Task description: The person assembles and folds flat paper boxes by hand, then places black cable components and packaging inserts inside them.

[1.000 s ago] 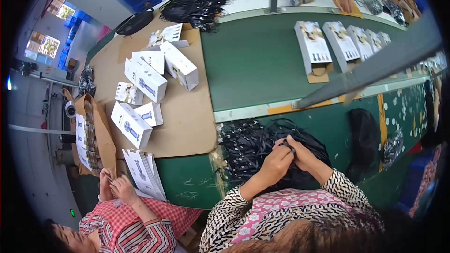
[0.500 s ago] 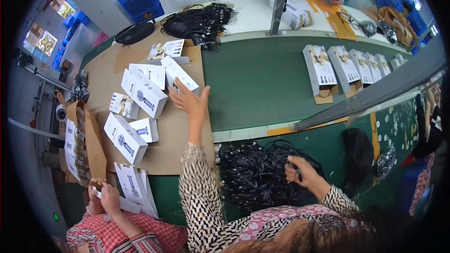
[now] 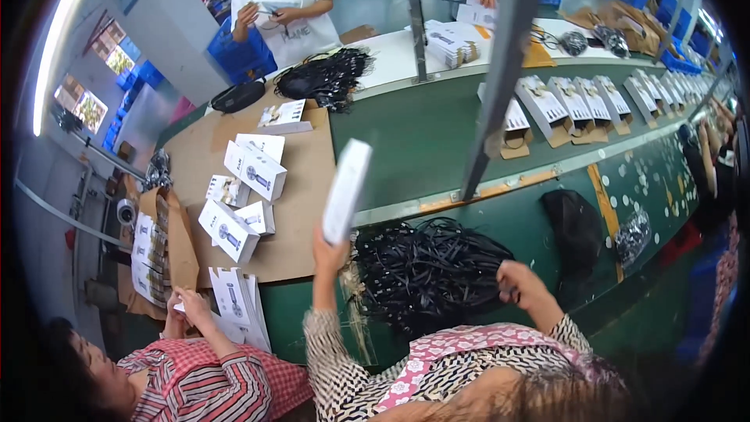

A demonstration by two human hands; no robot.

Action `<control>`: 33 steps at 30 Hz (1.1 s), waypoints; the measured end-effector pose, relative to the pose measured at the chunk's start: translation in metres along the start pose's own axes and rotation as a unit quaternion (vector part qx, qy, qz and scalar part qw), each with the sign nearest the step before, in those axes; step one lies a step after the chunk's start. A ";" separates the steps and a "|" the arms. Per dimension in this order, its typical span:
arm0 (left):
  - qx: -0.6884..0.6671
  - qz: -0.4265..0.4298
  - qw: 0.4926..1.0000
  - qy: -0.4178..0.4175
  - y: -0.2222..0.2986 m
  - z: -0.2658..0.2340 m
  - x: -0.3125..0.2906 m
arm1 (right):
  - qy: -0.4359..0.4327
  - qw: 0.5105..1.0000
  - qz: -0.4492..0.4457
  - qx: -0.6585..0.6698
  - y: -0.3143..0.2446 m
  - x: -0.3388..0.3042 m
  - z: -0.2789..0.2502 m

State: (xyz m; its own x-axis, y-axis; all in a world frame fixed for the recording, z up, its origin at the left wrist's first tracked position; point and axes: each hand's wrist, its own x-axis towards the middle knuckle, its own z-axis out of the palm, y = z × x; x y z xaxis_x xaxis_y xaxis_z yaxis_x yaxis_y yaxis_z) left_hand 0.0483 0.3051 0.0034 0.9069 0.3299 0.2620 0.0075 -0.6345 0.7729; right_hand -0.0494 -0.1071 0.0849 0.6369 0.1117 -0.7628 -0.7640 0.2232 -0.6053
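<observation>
My left hand (image 3: 328, 256) grips a slim white box (image 3: 346, 191) by its lower end and holds it upright, slightly blurred, near the cardboard's right edge. Curled at the right side of a heap of black cords (image 3: 430, 273), my right hand (image 3: 527, 285) has a piece of black cord showing between its fingers. White fan boxes (image 3: 254, 168) lie loosely piled on the brown cardboard sheet (image 3: 301, 227) to the left. Another printed box (image 3: 283, 116) rests at the sheet's far end.
A row of boxes with open flaps (image 3: 574, 105) stands on the green belt (image 3: 391, 141). A metal post (image 3: 500, 70) rises in front of it. To my left, a co-worker (image 3: 203, 367) handles a white piece beside a carton (image 3: 183, 242). Two people work across the belt.
My left hand has picked up a white box from the pile and drawn it back right. My right hand has shifted slightly right. The view has swung, bringing more boxes on the belt into sight.
</observation>
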 end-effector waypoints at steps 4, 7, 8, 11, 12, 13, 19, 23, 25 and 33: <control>-0.156 -0.065 0.981 -0.095 0.039 0.010 -0.146 | -0.086 0.955 -0.141 0.248 -0.042 -0.007 -0.049; -0.392 -0.117 0.904 -0.126 0.087 0.030 -0.200 | -0.176 0.905 -0.232 0.310 -0.103 -0.037 -0.040; -0.407 -0.119 0.893 -0.151 0.090 0.037 -0.210 | -0.218 0.891 -0.275 0.287 -0.120 -0.054 -0.029; -0.403 -0.068 0.887 -0.215 0.123 0.050 -0.212 | -0.326 0.844 -0.371 0.208 -0.145 -0.097 0.002; -0.404 -0.074 0.887 -0.211 0.130 0.051 -0.211 | -0.341 0.852 -0.380 0.119 -0.145 -0.110 0.014; -0.410 -0.041 0.879 -0.240 0.136 0.055 -0.206 | -0.336 0.858 -0.381 0.067 -0.143 -0.123 0.026; -0.477 -0.004 0.826 -0.302 0.164 0.061 -0.209 | -0.419 0.602 -0.487 -0.474 -0.122 -0.136 0.017; -0.492 -0.039 0.802 -0.337 0.166 0.065 -0.217 | -0.381 0.634 -0.484 -0.468 -0.118 -0.149 0.006; -0.491 -0.053 0.801 -0.338 0.166 0.064 -0.218 | -0.336 0.720 -0.408 -0.450 -0.117 -0.164 0.001; -0.479 -0.009 0.809 -0.342 0.167 0.070 -0.200 | -0.161 0.674 -0.543 -0.474 -0.118 -0.174 -0.045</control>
State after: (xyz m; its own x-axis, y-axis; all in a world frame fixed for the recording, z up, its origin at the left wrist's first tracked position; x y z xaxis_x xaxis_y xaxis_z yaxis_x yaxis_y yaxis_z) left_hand -0.1028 0.0846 0.0396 0.9338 -0.3378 0.1182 -0.0100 0.3056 0.9521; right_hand -0.0745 -0.1966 0.2787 0.7463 0.6196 0.2431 0.5454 -0.3601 -0.7569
